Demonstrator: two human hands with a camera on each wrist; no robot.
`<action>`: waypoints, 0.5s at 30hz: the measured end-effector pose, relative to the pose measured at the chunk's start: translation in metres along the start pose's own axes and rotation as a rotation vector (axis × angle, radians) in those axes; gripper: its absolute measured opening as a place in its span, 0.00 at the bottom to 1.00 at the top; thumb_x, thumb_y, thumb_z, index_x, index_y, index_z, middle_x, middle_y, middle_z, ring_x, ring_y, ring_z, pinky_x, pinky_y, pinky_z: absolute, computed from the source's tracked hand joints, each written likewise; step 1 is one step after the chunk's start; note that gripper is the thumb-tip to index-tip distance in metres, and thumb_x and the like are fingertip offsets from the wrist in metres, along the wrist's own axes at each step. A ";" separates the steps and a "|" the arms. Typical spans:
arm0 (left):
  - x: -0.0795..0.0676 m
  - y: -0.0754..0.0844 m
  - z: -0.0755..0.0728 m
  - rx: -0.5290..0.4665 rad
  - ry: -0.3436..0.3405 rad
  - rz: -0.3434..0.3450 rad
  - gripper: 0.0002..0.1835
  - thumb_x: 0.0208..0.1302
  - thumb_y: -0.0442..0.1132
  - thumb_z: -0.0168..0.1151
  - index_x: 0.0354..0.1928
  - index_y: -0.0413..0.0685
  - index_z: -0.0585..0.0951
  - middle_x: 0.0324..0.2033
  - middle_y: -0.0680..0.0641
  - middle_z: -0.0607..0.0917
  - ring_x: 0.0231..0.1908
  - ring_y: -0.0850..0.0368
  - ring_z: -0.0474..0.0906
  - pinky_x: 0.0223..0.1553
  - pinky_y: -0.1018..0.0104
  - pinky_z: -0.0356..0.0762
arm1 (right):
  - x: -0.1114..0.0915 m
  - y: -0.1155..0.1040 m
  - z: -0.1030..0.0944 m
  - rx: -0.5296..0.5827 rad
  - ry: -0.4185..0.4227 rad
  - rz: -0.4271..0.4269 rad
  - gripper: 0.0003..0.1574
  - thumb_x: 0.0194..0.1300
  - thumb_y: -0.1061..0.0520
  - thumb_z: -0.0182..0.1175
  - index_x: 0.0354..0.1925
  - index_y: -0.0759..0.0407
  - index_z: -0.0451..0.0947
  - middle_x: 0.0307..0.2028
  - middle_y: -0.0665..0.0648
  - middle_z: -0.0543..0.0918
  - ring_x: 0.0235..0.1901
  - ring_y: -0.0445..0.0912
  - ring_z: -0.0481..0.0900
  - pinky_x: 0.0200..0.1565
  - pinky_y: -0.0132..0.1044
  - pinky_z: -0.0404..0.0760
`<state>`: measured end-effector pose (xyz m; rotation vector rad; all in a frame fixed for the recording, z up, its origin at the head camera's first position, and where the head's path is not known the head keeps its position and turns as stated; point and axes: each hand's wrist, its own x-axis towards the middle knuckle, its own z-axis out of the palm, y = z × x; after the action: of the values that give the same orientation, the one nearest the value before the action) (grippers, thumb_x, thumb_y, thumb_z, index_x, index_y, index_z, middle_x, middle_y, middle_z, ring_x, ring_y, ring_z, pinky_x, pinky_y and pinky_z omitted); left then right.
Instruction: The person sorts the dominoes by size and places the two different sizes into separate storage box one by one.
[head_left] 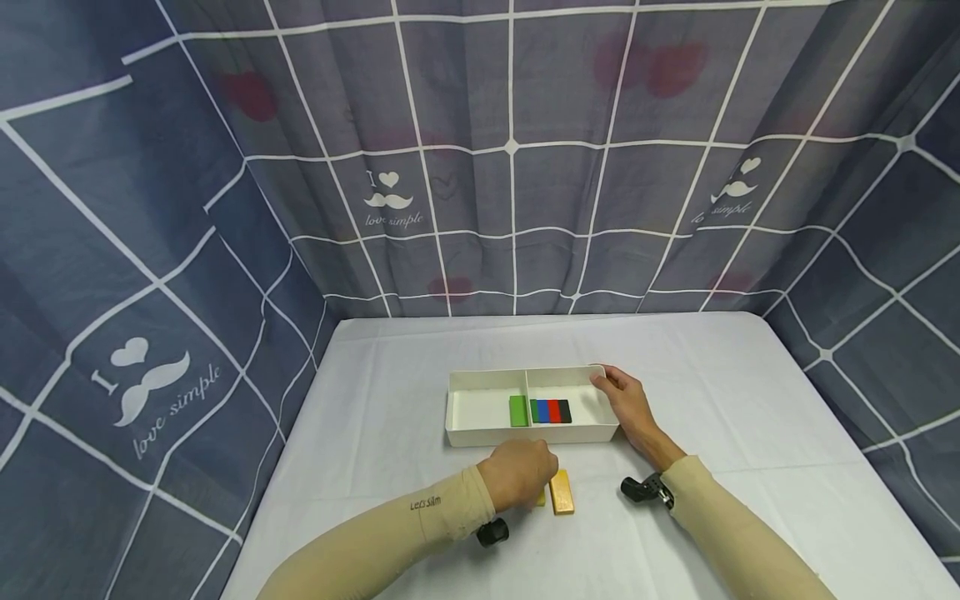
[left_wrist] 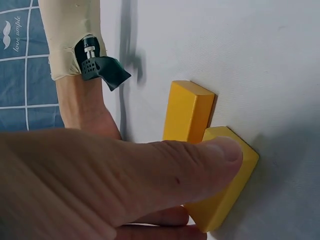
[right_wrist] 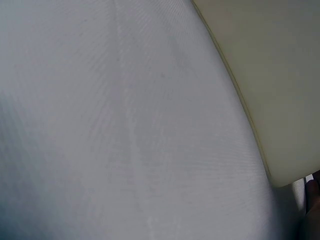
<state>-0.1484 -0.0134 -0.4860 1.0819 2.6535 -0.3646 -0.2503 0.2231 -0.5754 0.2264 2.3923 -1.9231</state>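
My left hand (head_left: 519,472) pinches a yellow block (left_wrist: 227,192) between thumb and fingers, low over the white cloth; in the head view the hand hides most of this block. Close beside it a second yellow block (head_left: 561,492) lies on the cloth. My right hand (head_left: 632,410) grips the right end of a white two-compartment box (head_left: 487,437), thumb over the rim. Against the divider in the left compartment is a light green block (head_left: 518,411). A row of green, blue (head_left: 543,411), red (head_left: 553,411) and black (head_left: 565,411) blocks sits in the right compartment.
A white cloth (head_left: 360,450) covers the table. Dark grid-patterned curtains (head_left: 465,192) enclose its back and sides. Black wrist devices (head_left: 492,532) are strapped at both sleeves. The right wrist view shows mostly cloth and the box's pale outer wall (right_wrist: 270,90).
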 end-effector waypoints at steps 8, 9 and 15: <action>0.000 0.000 0.004 0.002 0.018 -0.013 0.06 0.64 0.39 0.78 0.41 0.57 0.91 0.37 0.55 0.91 0.27 0.64 0.74 0.29 0.67 0.84 | 0.000 0.001 0.000 -0.001 -0.002 -0.007 0.39 0.83 0.41 0.60 0.78 0.63 0.72 0.73 0.67 0.79 0.68 0.55 0.78 0.61 0.32 0.77; 0.000 0.000 0.004 0.002 0.020 -0.015 0.06 0.64 0.38 0.78 0.41 0.58 0.91 0.37 0.55 0.91 0.27 0.64 0.74 0.29 0.67 0.84 | 0.000 0.001 0.000 -0.001 -0.003 -0.006 0.39 0.83 0.41 0.60 0.78 0.63 0.72 0.73 0.67 0.79 0.68 0.55 0.78 0.61 0.32 0.77; 0.001 0.001 0.008 0.020 0.031 -0.019 0.05 0.65 0.39 0.77 0.40 0.58 0.90 0.37 0.55 0.91 0.27 0.64 0.75 0.30 0.65 0.86 | 0.000 0.001 0.000 0.008 -0.005 -0.007 0.38 0.83 0.42 0.60 0.77 0.64 0.73 0.72 0.68 0.79 0.68 0.56 0.78 0.59 0.30 0.78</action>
<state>-0.1469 -0.0147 -0.4940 1.0771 2.6944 -0.3827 -0.2502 0.2237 -0.5761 0.2131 2.3859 -1.9348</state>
